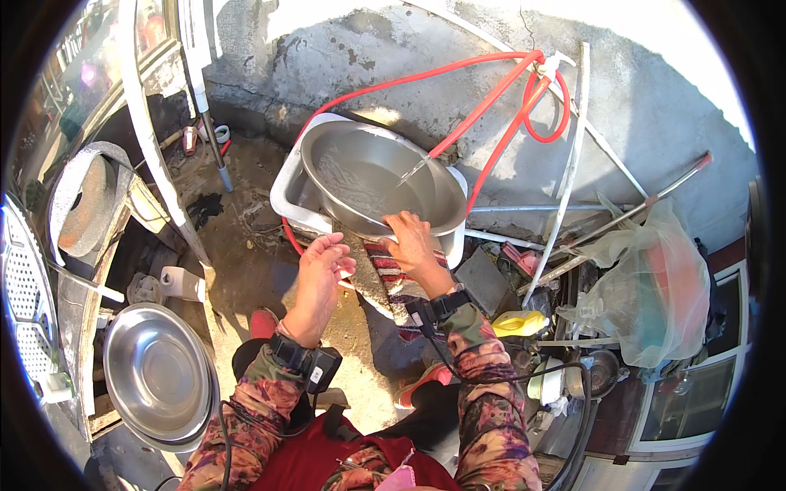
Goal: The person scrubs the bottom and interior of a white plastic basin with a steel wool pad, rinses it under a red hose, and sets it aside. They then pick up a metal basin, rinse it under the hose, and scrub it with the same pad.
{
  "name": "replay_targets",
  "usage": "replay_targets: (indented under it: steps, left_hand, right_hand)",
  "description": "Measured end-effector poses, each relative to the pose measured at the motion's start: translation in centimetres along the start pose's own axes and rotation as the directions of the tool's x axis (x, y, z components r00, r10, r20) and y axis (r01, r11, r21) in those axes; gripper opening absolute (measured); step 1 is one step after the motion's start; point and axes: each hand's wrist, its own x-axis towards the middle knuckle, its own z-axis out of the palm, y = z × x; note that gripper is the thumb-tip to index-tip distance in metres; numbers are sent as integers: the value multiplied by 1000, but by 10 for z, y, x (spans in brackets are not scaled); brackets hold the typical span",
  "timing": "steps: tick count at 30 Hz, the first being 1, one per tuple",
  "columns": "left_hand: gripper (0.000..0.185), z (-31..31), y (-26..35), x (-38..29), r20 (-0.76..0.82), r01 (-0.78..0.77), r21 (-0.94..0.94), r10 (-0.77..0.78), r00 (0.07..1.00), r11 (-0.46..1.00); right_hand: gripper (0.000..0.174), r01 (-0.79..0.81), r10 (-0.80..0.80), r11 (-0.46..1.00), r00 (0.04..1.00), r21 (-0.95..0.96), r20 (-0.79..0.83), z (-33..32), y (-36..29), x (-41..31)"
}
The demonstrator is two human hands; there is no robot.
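Note:
A large metal basin (pixel 368 178) sits tilted over a white sink (pixel 285 199) in front of the wall. Water runs into it from a red hose (pixel 473 116), and some water stands inside. My right hand (pixel 411 245) is at the basin's near rim, fingers on or just above the edge; whether it grips the rim cannot be told. My left hand (pixel 319 282) is raised to the left of it, fingers loosely curled, holding nothing. Below the basin, beside my right hand, hangs a striped cloth (pixel 405 301) in red, white and dark bands.
Stacked metal basins (pixel 159 374) stand at lower left, near a white plastic container (pixel 182 283). A white tap (pixel 549 64) is on the wall. At right lie a yellow bottle (pixel 519 323), poles and a filled clear plastic bag (pixel 657 288). Cables run from both wrists.

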Motion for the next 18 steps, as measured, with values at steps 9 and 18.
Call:
replay_targets:
  steps: [9,18]
  left_hand:
    - [26,1,5,21,-20,38,-41,-39,999,998]
    - [25,3,2,57,-159,32,-61,-41,986,998]
  right_hand:
    - [28,71,-69,997,992,11,-106,20,2,9]
    - [16,50,-75,989,982,-142,-176,27,-3,15]
